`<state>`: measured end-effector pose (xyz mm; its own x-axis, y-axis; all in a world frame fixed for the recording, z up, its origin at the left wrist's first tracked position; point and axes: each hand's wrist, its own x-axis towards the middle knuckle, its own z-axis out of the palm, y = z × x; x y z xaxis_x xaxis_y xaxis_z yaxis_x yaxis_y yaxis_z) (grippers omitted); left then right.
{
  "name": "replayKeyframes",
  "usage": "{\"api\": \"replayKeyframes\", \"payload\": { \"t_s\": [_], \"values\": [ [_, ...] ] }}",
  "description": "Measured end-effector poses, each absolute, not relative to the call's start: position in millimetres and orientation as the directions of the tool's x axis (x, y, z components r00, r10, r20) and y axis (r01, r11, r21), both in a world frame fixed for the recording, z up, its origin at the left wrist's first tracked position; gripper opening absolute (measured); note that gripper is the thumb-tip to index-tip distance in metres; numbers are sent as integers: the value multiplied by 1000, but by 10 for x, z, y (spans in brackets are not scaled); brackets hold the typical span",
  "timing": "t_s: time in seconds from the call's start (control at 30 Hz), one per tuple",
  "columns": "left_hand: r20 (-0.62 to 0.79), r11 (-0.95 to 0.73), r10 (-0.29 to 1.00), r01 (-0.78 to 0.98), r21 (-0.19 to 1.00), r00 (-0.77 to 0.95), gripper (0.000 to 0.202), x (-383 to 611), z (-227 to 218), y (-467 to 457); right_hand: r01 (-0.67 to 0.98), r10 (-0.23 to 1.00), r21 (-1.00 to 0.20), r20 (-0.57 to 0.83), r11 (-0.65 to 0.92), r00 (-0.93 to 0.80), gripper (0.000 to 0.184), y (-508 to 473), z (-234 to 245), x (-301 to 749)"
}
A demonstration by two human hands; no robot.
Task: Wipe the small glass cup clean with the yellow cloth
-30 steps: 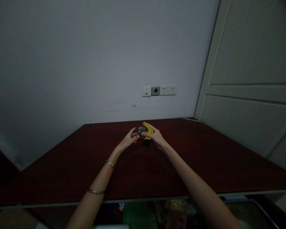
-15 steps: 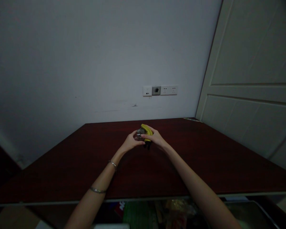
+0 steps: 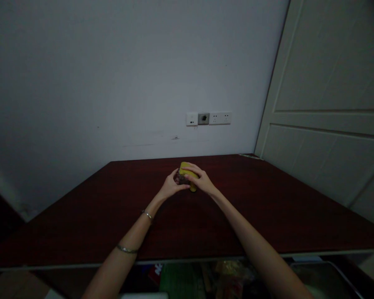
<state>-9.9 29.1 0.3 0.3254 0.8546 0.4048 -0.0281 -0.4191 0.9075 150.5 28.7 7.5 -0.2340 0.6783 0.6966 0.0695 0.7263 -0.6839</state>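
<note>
Over the middle of the dark red tabletop [image 3: 187, 224], both hands hold one small yellow object with a dark grey, shiny part [image 3: 183, 167]. Its exact kind I cannot make out. My left hand [image 3: 171, 185] is closed on the grey side, thumb along the bottom and fingers curled behind. From the right, my right hand [image 3: 203, 182] grips the yellow part, its fingers across the top and thumb on the front. The fingers hide much of the object. Its yellow lower end shows below the right thumb.
A pale wall with a row of sockets [image 3: 208, 118] rises behind the table. To the right stands a white panelled door [image 3: 324, 166]. Below the table's front edge lie a green item [image 3: 180, 280], a clear crinkled wrapper [image 3: 237, 272] and a dark tray [image 3: 324, 278].
The yellow object has been turned in the hands: its broad yellow face now shows on top, and the black bits below are out of sight. The right fingers have shifted across it.
</note>
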Motion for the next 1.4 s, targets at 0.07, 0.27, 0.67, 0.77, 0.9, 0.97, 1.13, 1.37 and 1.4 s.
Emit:
{"api": "replayKeyframes", "payload": {
  "t_s": [0.07,0.27,0.67,0.77,0.9,0.97,1.13,1.37,1.4],
  "values": [
    [411,-428,859,-15,904,306,77,-100,-7,295,68,663,-669,709,740,-242,29,265,84,1488],
    [423,-443,863,13,896,277,88,-100,-70,309,-26,772,-776,629,630,-92,36,362,21,1440],
    [441,-458,870,31,888,219,91,-111,-116,384,22,717,-718,691,695,-89,32,256,21,1398],
    [464,-488,861,77,870,209,93,-119,-131,381,0,743,-745,667,668,-53,34,255,32,1393],
    [528,-572,811,153,806,250,87,-115,-85,324,-101,840,-835,541,542,37,45,331,19,1394],
    [553,-605,788,175,777,270,84,-108,-46,284,-137,869,-858,490,494,64,47,365,10,1399],
    [542,-597,795,198,777,271,84,-93,-12,245,-123,836,-828,546,547,46,41,338,10,1403],
    [512,-551,823,133,824,246,85,-112,-50,293,118,654,-644,752,756,-83,24,169,47,1397],
    [526,-567,814,141,812,245,84,-117,-51,297,116,657,-648,751,753,-71,24,168,48,1395]
  ]
}}
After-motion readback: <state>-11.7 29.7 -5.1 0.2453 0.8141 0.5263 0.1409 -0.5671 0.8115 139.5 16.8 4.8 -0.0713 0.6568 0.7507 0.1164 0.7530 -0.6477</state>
